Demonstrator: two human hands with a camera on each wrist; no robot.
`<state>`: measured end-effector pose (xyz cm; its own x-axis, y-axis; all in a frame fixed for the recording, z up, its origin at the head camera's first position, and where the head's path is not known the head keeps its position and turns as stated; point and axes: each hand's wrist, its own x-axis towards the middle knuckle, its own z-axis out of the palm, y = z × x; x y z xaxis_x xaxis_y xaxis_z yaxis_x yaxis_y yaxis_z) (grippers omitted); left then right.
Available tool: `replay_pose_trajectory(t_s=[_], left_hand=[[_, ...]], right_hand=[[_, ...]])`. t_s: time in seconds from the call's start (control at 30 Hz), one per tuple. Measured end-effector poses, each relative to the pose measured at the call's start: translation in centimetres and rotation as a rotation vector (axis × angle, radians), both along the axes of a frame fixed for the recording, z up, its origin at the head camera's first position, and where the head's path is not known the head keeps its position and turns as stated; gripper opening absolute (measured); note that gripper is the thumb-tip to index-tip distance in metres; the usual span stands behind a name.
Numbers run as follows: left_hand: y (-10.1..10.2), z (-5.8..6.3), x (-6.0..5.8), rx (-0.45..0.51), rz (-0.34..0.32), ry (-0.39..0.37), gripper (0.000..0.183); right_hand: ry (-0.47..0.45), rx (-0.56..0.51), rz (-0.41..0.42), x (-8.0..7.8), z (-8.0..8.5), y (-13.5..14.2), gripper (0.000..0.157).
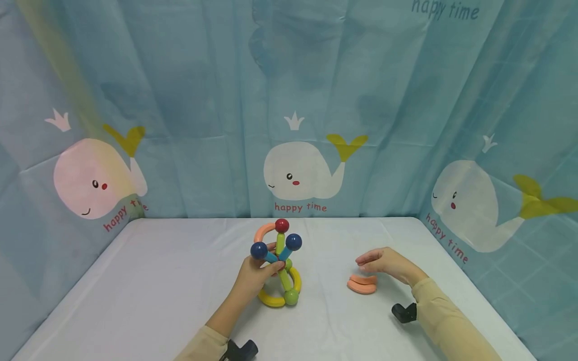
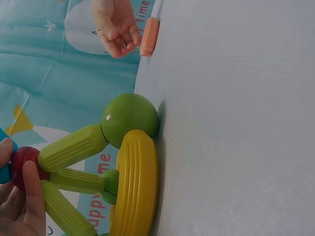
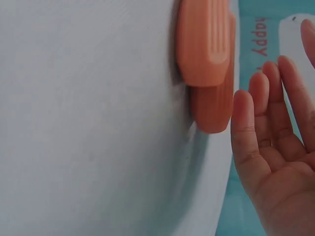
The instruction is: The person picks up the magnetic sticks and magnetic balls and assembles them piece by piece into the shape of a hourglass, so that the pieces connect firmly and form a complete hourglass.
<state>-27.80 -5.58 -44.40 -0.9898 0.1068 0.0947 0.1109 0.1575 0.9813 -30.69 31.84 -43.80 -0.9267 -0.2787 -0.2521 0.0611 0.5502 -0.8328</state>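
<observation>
A structure of toy rods and balls stands on the table, with a yellow curved base [image 1: 272, 301], green rods [image 2: 74, 146], green balls [image 2: 130, 120], two blue balls [image 1: 293, 242], blue rods and a red top ball [image 1: 282, 225]. My left hand [image 1: 255, 273] grips it around the middle red ball [image 2: 24, 167]. An orange curved rod [image 1: 263, 232] rises to the top ball. On the right, two loose orange curved rods [image 1: 362, 285] lie side by side. Just above them hovers my right hand [image 1: 392, 264], fingers loosely extended and holding nothing.
A white-covered table [image 1: 158, 281] extends beneath both hands. Blue curtains with printed whales [image 1: 302, 170] enclose its back and sides. A black wrist device [image 1: 404, 313] sits by the right sleeve, another [image 1: 241, 350] by the left.
</observation>
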Motion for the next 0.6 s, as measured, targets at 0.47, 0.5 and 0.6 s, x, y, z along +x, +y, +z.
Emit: replay_pose_trajectory(t_s=[0.47,0.5,0.6], left_hand=[[0.0,0.0,0.1,0.003,0.005,0.004,0.051],[0.0,0.0,0.1,0.004,0.005,0.004,0.051],[0.0,0.0,0.1,0.007,0.006,0.001,0.051]], right_hand=[[-0.028,0.048,0.057,-0.4,-1.8,0.8,0.037],[-0.026,0.051,0.057,-0.4,-1.8,0.7,0.037],[-0.009,0.07,0.059,-0.3,-1.8,0.4,0.037]])
